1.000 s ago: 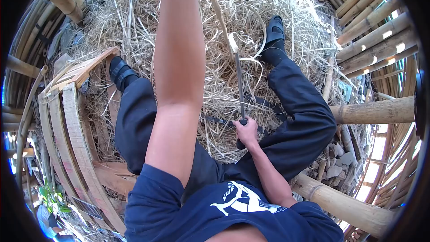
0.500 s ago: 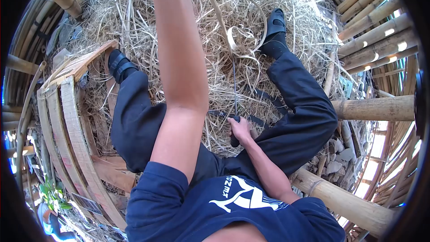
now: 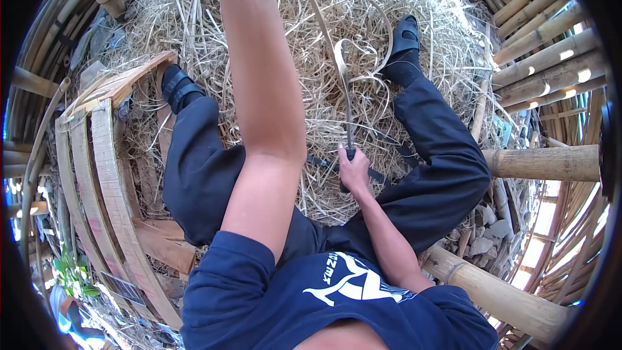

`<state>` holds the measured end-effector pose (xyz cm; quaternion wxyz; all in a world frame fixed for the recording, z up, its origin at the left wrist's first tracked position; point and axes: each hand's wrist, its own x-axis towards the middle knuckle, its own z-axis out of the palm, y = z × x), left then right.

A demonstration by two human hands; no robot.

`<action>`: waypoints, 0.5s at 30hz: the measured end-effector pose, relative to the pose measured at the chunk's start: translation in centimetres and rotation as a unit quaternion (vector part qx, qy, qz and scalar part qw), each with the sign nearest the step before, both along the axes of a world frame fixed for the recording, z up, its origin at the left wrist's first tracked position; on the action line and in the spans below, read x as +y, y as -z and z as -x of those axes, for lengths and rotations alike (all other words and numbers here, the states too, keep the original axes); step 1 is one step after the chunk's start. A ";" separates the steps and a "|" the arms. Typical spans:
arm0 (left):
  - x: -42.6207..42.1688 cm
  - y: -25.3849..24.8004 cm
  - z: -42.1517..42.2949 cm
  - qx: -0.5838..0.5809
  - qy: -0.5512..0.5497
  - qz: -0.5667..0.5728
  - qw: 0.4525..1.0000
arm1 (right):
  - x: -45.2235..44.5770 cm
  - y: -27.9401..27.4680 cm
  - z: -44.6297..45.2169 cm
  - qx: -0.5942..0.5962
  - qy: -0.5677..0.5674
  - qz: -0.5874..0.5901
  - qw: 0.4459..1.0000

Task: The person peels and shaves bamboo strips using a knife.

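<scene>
My right hand (image 3: 354, 170) is wrapped around the black handle of a knife (image 3: 350, 136), held low between my legs with its thin blade pointing forward. A long bamboo strip (image 3: 321, 23) runs from the top edge down to the blade. Around where they meet, a pale curled shaving (image 3: 341, 58) loops out. My left arm stretches forward past the top edge, so the left hand is out of sight. Under the knife lies a thick heap of bamboo shavings (image 3: 311, 116).
A slatted wooden crate (image 3: 107, 162) stands at my left leg, tilted. Bamboo poles (image 3: 544, 163) form a frame on the right, with stones (image 3: 486, 236) below. Dark straps (image 3: 321, 162) lie on the shavings. My sandalled feet rest either side of the heap.
My right hand and the knife have shifted slightly forward and right. The blade, seen as a thin line before, now overlaps the lower end of the strip. My left arm stays stretched out.
</scene>
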<state>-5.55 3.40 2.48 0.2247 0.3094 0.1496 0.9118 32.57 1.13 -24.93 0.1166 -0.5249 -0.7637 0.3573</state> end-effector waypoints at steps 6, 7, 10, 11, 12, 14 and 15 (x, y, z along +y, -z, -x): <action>0.2 0.9 0.1 0.016 -0.010 -0.009 1.000 | 2.0 2.2 -0.8 -0.115 0.014 0.063 0.991; 0.3 1.1 -0.1 0.006 -0.029 -0.011 0.999 | 1.8 1.8 -0.9 -0.106 0.020 0.064 0.992; 0.4 1.0 -0.2 0.009 -0.035 -0.015 0.999 | 1.3 0.7 -0.4 -0.048 0.010 0.047 0.998; 0.4 1.0 -0.1 0.010 -0.040 -0.014 0.999 | 1.1 0.1 -0.2 -0.021 0.002 0.031 0.999; 0.6 0.9 -0.2 0.011 -0.045 -0.015 0.999 | 0.9 -0.6 -0.1 -0.021 0.007 0.031 0.999; 0.7 0.9 -0.2 0.012 -0.058 -0.013 0.998 | 0.8 -1.8 0.5 0.026 -0.022 0.022 0.999; 0.6 0.9 -0.1 0.011 -0.062 -0.012 0.998 | 0.8 -1.7 0.5 0.027 -0.021 0.022 0.999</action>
